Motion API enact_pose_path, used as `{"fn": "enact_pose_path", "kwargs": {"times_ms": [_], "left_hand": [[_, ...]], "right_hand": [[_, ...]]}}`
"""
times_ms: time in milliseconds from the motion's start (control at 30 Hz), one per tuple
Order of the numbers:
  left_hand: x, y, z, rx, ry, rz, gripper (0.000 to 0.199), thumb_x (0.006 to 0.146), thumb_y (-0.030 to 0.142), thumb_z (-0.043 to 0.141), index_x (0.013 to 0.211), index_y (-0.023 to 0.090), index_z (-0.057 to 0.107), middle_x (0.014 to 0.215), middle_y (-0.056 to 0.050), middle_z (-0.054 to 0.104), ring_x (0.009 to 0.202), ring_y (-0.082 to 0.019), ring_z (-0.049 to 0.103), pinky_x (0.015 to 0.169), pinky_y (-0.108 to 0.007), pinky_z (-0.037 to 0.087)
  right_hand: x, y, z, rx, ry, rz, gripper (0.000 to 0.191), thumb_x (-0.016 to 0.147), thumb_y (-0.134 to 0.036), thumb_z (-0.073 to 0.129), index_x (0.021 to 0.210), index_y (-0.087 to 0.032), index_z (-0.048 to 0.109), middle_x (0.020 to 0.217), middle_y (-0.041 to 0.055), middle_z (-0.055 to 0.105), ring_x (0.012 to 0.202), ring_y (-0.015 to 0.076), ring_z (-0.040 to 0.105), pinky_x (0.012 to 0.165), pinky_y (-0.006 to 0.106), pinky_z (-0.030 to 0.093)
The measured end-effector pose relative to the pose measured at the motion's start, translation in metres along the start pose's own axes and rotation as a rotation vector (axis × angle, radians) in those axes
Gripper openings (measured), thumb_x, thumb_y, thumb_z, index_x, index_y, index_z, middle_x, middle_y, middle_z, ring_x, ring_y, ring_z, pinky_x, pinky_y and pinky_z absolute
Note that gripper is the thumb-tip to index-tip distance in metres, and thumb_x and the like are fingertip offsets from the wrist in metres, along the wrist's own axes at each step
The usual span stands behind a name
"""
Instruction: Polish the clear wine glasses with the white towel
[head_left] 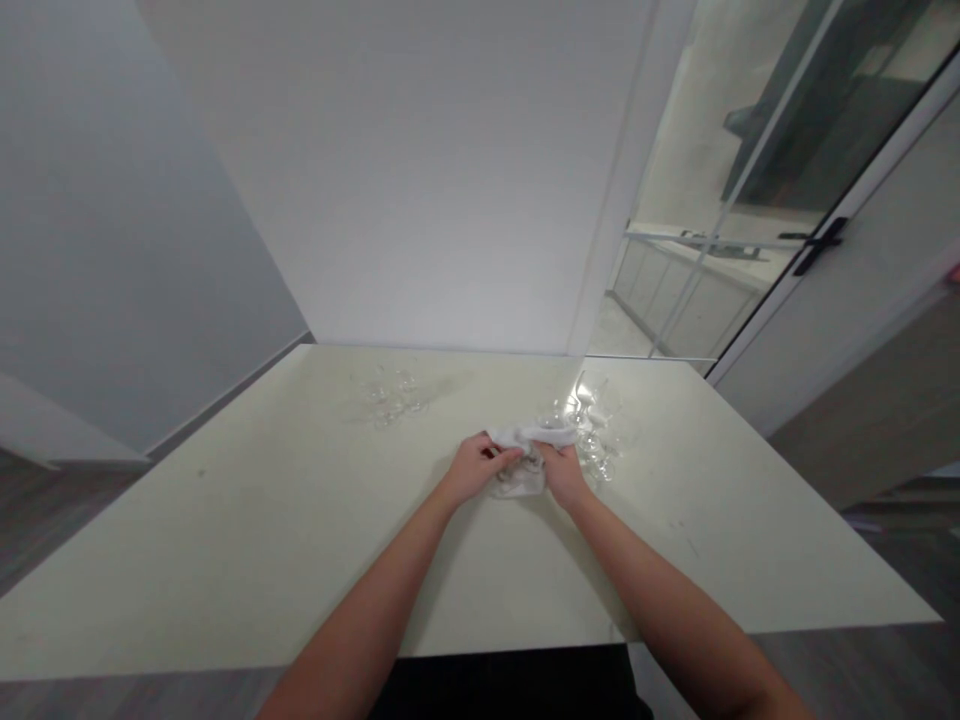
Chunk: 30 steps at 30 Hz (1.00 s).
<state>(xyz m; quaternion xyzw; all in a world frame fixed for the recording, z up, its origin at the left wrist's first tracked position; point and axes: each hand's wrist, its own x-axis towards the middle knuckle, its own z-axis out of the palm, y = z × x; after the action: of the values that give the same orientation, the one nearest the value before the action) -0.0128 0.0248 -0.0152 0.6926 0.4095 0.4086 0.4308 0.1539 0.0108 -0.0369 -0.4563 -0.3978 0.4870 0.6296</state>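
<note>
A crumpled white cloth [517,487] is bunched between my two hands over the middle of the table. My left hand [474,468] is closed on its left side, thumb laid across toward the centre. From the right, my right hand [564,472] grips the cloth, its fingers partly covered by the folds. Something clear may be inside the folds, but I cannot make it out. Just beyond my right hand stands a cluster of clear glassware [592,420], shiny with reflections. Another group of clear glassware [390,395] sits farther off to the left.
The pale table [247,540] reaches a white wall panel [420,200] at its far edge. At the right is a glazed door with a black handle [821,245]. A grey wall [150,220] stands at the left.
</note>
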Motion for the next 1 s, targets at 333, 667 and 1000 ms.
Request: {"fn": "enact_pose_path", "kwargs": {"times_ms": [333,667,1000], "left_hand": [[-0.001,0.006,-0.001,-0.240,0.055,0.026,0.046,0.063,0.039,0.083,0.099,0.018,0.062,0.093,-0.005,0.064,0.087,-0.017,0.059,0.071,-0.024,0.045],[-0.006,0.005,-0.003,-0.562,-0.145,-0.006,0.061,0.065,0.050,0.080,0.115,0.017,0.067,0.105,-0.010,0.067,0.099,-0.024,0.061,0.088,-0.032,0.044],[-0.007,0.005,-0.004,-0.748,-0.195,-0.036,0.068,0.061,0.059,0.079,0.112,0.014,0.067,0.100,-0.013,0.069,0.094,-0.024,0.063,0.086,-0.035,0.046]], "right_hand": [[-0.011,-0.003,0.005,-0.232,-0.440,-0.094,0.033,0.072,-0.026,0.066,0.105,-0.022,0.069,0.107,0.0029,0.070,0.104,0.0210,0.061,0.096,0.036,0.045],[-0.025,-0.010,-0.001,-0.068,-0.509,0.297,0.033,0.064,-0.029,0.075,0.096,-0.020,0.068,0.085,0.0003,0.069,0.073,0.0151,0.062,0.072,0.028,0.048],[-0.037,-0.019,0.003,-0.060,-0.578,0.429,0.033,0.059,-0.030,0.077,0.089,-0.018,0.068,0.078,0.0007,0.069,0.067,0.0156,0.061,0.062,0.027,0.049]]}}
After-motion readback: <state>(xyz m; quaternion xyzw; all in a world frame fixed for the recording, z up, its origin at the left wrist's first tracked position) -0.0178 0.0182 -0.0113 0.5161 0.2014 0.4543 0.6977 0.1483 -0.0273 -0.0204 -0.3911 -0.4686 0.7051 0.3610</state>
